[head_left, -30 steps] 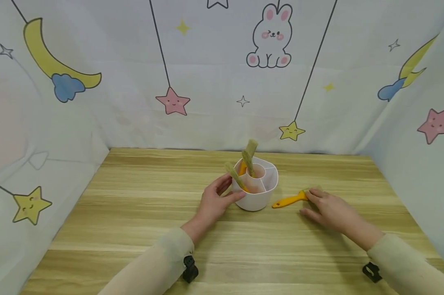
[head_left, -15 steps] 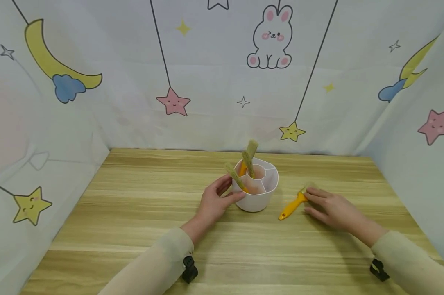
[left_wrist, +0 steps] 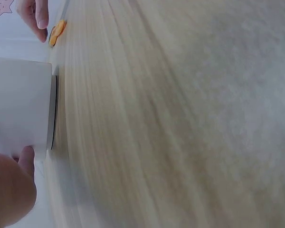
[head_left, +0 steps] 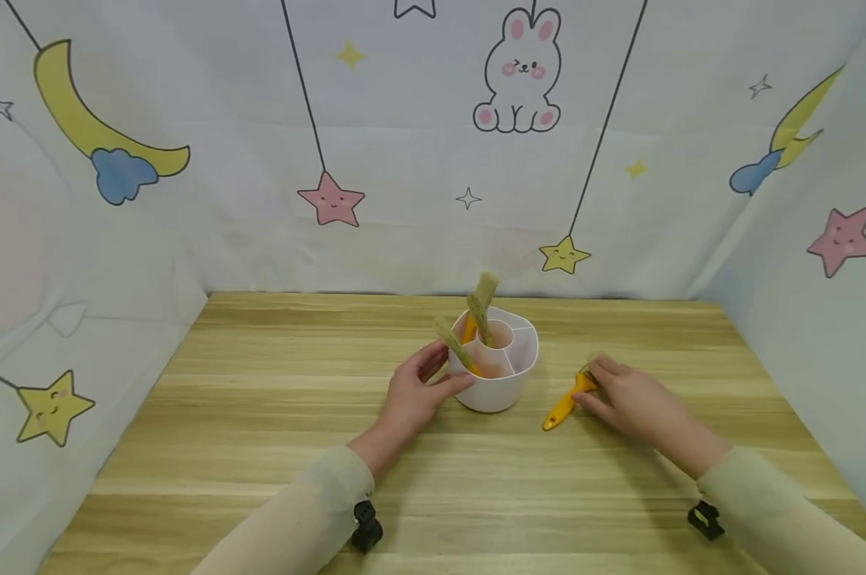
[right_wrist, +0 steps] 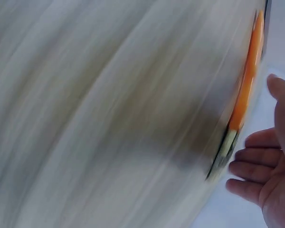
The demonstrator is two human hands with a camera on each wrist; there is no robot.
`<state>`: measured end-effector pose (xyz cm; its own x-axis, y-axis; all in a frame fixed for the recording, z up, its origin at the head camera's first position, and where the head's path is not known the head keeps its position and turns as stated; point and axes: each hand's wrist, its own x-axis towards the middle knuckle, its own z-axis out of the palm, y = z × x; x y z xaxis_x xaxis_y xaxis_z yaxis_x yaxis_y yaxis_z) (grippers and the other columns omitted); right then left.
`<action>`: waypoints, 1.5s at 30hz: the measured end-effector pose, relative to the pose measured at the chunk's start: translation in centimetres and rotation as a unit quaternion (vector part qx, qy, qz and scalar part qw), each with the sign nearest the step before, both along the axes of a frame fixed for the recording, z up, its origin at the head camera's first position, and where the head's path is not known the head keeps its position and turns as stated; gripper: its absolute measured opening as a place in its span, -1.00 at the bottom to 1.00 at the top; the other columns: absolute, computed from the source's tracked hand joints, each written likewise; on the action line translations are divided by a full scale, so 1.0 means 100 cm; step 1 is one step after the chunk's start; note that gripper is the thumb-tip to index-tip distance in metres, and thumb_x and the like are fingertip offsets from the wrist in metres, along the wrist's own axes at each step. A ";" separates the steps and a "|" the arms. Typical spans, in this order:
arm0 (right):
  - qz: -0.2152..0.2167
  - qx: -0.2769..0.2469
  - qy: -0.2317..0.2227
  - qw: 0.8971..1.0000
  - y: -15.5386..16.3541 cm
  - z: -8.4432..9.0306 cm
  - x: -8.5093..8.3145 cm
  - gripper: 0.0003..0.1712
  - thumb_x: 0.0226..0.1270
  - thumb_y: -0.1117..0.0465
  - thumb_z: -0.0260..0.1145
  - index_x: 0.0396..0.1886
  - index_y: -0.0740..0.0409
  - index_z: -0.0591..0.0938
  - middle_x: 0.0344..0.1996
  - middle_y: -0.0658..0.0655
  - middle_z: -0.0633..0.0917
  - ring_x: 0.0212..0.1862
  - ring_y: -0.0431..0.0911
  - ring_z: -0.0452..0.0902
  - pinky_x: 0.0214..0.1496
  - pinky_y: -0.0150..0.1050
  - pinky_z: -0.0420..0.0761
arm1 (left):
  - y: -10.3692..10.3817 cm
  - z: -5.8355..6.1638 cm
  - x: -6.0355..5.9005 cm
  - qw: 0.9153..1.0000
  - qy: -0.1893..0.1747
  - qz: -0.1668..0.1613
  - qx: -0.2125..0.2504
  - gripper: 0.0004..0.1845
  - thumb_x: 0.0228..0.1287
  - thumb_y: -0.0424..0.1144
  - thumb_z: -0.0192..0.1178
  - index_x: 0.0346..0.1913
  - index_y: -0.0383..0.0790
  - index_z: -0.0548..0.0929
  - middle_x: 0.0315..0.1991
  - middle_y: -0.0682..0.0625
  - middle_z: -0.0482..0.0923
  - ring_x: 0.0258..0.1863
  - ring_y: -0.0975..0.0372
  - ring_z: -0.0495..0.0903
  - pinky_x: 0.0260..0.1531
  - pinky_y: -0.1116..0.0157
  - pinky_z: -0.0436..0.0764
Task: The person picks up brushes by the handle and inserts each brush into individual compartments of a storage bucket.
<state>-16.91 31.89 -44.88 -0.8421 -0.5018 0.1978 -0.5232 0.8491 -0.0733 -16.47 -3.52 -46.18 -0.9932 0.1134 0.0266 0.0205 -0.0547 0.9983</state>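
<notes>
**At the middle of the desk: one hand steadies a brush holder, the other meets a loose brush**

At the centre of a light wooden desk [head_left: 260, 447] stands a white round holder [head_left: 498, 387], divided inside into compartments. Three brushes [head_left: 476, 319] with orange handles and pale bristles stand in its left-hand compartments, bristles up and leaning, which keeps their handles down inside the holder.

The left hand [head_left: 411, 395] rests against the holder's left wall, thumb on the near side and fingers curved round the far side, a loose cupping grip that seems meant to keep the holder from sliding. The left wrist view shows the thumb touching the white wall near its base.

To the right of the holder, apart from it, an orange-handled brush [head_left: 564, 404] lies flat on the desk, its handle pointing near and left, its bristle end under the right hand [head_left: 630, 399]. The fingertips touch the brush at the metal band; the right wrist view shows the fingers lightly curled beside the bristles, not yet closed round them, so this grip is still spread.

A cloth backdrop [head_left: 433, 160] printed with stars, moons and a rabbit encloses the desk on three sides
</notes>
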 end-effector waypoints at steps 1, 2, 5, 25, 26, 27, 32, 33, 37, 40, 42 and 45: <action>0.001 0.004 0.002 1.000 -0.004 0.000 -0.001 -0.45 0.48 -0.07 0.47 0.06 0.36 0.67 0.10 0.38 0.71 -0.03 0.28 0.74 0.02 0.21 0.77 | 0.000 0.000 0.000 1.000 -0.001 0.001 0.000 -0.22 0.31 -0.36 0.53 0.55 -0.34 0.44 0.53 -0.20 0.43 0.55 -0.05 0.39 0.39 0.03 0.58; 0.003 0.009 0.005 1.000 -0.007 -0.001 -0.001 -0.47 0.48 -0.09 0.47 0.00 0.33 0.65 0.06 0.35 0.71 -0.06 0.26 0.74 0.00 0.20 0.78 | -0.001 0.001 0.000 1.000 -0.002 0.001 0.002 -0.21 0.31 -0.36 0.53 0.55 -0.34 0.44 0.53 -0.20 0.43 0.55 -0.05 0.39 0.40 0.03 0.57; 0.008 0.018 0.011 1.000 -0.011 -0.003 -0.002 -0.46 0.46 -0.12 0.48 -0.03 0.31 0.64 0.08 0.38 0.70 0.05 0.30 0.72 0.08 0.22 0.76 | 0.000 0.001 0.001 1.000 -0.002 -0.004 0.004 -0.21 0.32 -0.35 0.53 0.56 -0.35 0.43 0.54 -0.20 0.42 0.55 -0.06 0.39 0.40 0.03 0.57; 0.092 0.035 -0.114 0.989 0.011 0.015 -0.009 -0.20 0.51 -0.07 0.44 0.50 0.37 0.51 0.46 0.42 0.51 0.40 0.40 0.50 0.35 0.30 0.59 | -0.004 0.000 0.000 1.000 -0.001 -0.011 0.006 -0.20 0.31 -0.35 0.53 0.56 -0.35 0.42 0.55 -0.20 0.41 0.55 -0.06 0.39 0.40 0.04 0.57; 0.097 0.037 -0.117 0.988 0.011 0.016 -0.010 -0.21 0.52 -0.07 0.44 0.50 0.37 0.51 0.47 0.41 0.51 0.40 0.41 0.50 0.36 0.31 0.58 | -0.004 0.001 0.000 1.000 -0.001 -0.011 0.007 -0.20 0.31 -0.35 0.53 0.56 -0.35 0.43 0.55 -0.20 0.41 0.55 -0.06 0.38 0.40 0.04 0.57; 0.100 0.037 -0.121 0.987 0.012 0.017 -0.010 -0.22 0.52 -0.06 0.43 0.50 0.37 0.51 0.47 0.40 0.50 0.40 0.43 0.49 0.36 0.32 0.57 | -0.004 0.000 0.000 1.000 0.000 -0.011 0.007 -0.21 0.32 -0.35 0.53 0.56 -0.35 0.43 0.55 -0.20 0.41 0.55 -0.06 0.38 0.40 0.04 0.57; 0.089 0.030 -0.126 0.988 0.014 0.019 -0.010 -0.19 0.54 -0.10 0.41 0.52 0.37 0.48 0.49 0.38 0.49 0.42 0.41 0.47 0.38 0.32 0.56 | -0.003 0.000 -0.001 1.000 -0.002 -0.015 0.007 -0.21 0.33 -0.35 0.52 0.56 -0.36 0.42 0.55 -0.21 0.40 0.55 -0.07 0.38 0.41 0.03 0.56; 0.079 0.026 -0.122 0.989 0.013 0.019 -0.010 -0.19 0.54 -0.10 0.41 0.52 0.37 0.48 0.48 0.40 0.49 0.41 0.40 0.48 0.37 0.32 0.57 | -0.003 0.000 -0.001 1.000 -0.002 -0.017 0.006 -0.20 0.33 -0.35 0.52 0.57 -0.36 0.41 0.55 -0.21 0.40 0.56 -0.07 0.38 0.41 0.03 0.56; 0.031 0.009 -0.112 0.993 0.007 0.019 -0.009 -0.15 0.55 -0.11 0.40 0.51 0.44 0.45 0.46 0.50 0.48 0.40 0.43 0.47 0.37 0.35 0.55 | -0.003 0.002 0.000 1.000 -0.001 -0.017 0.004 -0.20 0.33 -0.34 0.52 0.57 -0.35 0.41 0.55 -0.20 0.40 0.56 -0.05 0.37 0.41 0.04 0.56; 0.006 0.010 -0.119 0.993 0.001 0.015 -0.008 -0.09 0.54 -0.16 0.39 0.50 0.49 0.43 0.45 0.56 0.45 0.39 0.49 0.45 0.37 0.39 0.53 | -0.004 0.002 0.000 1.000 -0.001 -0.012 0.005 -0.21 0.33 -0.35 0.52 0.56 -0.36 0.42 0.55 -0.20 0.41 0.56 -0.06 0.38 0.41 0.03 0.56; 0.000 0.015 -0.128 0.992 -0.001 0.012 -0.007 -0.06 0.52 -0.19 0.40 0.51 0.50 0.42 0.45 0.57 0.44 0.38 0.52 0.45 0.36 0.41 0.52 | -0.004 0.002 -0.001 1.000 -0.001 -0.012 0.005 -0.21 0.32 -0.36 0.52 0.55 -0.36 0.43 0.54 -0.21 0.41 0.55 -0.06 0.39 0.41 0.02 0.56; 0.006 0.017 -0.132 0.991 -0.001 0.009 -0.006 -0.06 0.50 -0.17 0.43 0.51 0.49 0.42 0.46 0.54 0.44 0.36 0.53 0.46 0.35 0.42 0.53 | -0.004 0.001 -0.001 1.000 0.000 -0.015 0.005 -0.21 0.32 -0.35 0.53 0.55 -0.36 0.43 0.54 -0.21 0.42 0.55 -0.06 0.39 0.41 0.02 0.56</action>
